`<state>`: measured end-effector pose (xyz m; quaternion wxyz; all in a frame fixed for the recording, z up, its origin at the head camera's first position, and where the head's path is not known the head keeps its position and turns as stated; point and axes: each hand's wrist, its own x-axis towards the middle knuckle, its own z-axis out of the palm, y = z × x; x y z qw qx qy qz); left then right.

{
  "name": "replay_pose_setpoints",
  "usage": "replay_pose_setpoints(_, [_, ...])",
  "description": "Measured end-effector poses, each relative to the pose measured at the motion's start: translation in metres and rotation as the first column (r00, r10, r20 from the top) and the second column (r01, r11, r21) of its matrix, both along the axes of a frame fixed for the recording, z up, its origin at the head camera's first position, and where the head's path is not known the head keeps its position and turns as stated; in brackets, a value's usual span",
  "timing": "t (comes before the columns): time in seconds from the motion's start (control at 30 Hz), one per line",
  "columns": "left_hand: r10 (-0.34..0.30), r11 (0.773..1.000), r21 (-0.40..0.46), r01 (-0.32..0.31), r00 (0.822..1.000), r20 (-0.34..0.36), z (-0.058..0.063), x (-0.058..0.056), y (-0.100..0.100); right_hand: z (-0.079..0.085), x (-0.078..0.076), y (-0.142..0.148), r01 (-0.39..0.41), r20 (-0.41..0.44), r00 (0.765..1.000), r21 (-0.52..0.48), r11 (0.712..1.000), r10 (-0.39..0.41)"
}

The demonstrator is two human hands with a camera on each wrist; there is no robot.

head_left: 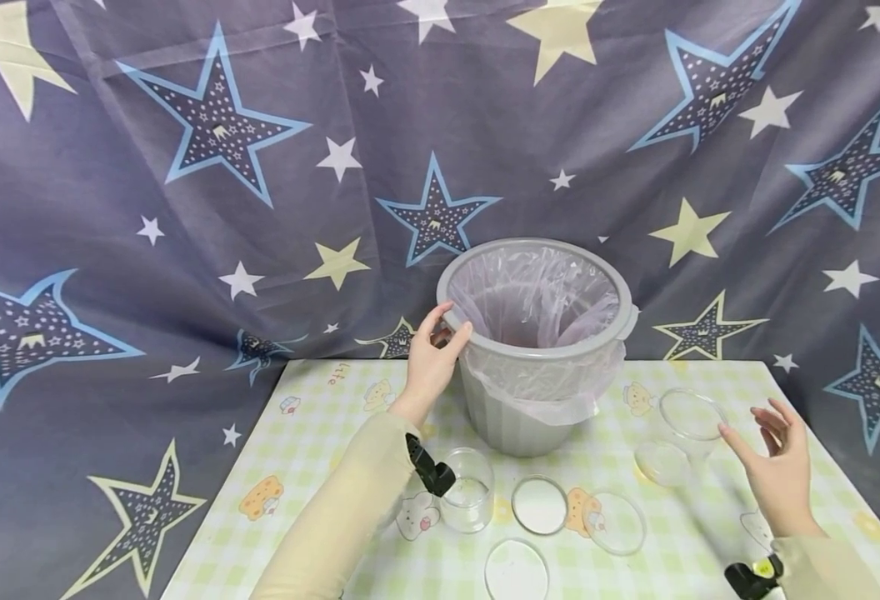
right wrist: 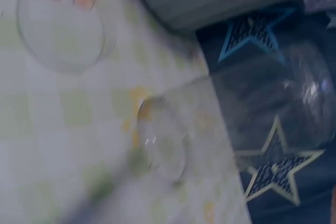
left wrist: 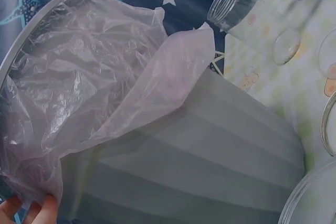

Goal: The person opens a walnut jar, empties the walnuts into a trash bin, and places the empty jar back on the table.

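Observation:
A grey trash can [head_left: 511,429] lined with a thin translucent pink-white bag [left wrist: 79,77] stands at the back of the table. At its left rim my left hand [head_left: 432,362] pinches the edge between thumb and fingers; its fingertips [left wrist: 48,208] press on the bag in the left wrist view. To the right of the can stands a tall clear jar [head_left: 693,437], blurred in the right wrist view. Beside the jar's top my right hand [head_left: 783,467] is held with fingers spread and loosely bent, the thumb tip close to the rim.
A shorter clear jar [head_left: 467,517] stands below my left wrist. Several round clear pieces lie in front of the can, among them a dark-rimmed disc [head_left: 540,506], a front disc [head_left: 517,573] and a thin ring [head_left: 616,550]. A star-patterned curtain [head_left: 282,225] hangs behind the checked tablecloth [head_left: 320,467].

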<state>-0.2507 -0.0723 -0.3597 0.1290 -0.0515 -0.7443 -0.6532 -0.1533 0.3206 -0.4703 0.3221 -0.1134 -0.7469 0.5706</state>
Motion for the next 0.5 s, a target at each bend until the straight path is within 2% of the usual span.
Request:
replay_pose_setpoints(0.1, [0.002,1.0,-0.02,-0.001,1.0,0.009,0.0,0.0,-0.001,0.01,0.0,-0.011,0.054,-0.1,0.994,0.001,0.999,-0.053])
replay_pose_setpoints(0.23, [-0.014,0.998,-0.059,0.015,1.0,0.017,0.002,0.002,-0.007,0.018,0.0,-0.026,0.034,-0.195,0.98,0.039,0.999,-0.026])
replay_pose_setpoints(0.3, [-0.017,0.999,-0.041,0.018,0.999,0.029,0.004,0.005,-0.012,0.02,0.002,-0.033,0.003,-0.204,0.979,0.081,0.997,0.014])
replay_pose_setpoints(0.5, [-0.021,0.995,0.097,0.016,0.998,0.052,0.01,0.019,-0.03,0.029,0.008,-0.05,-0.105,-0.165,0.977,0.17,0.98,0.134])
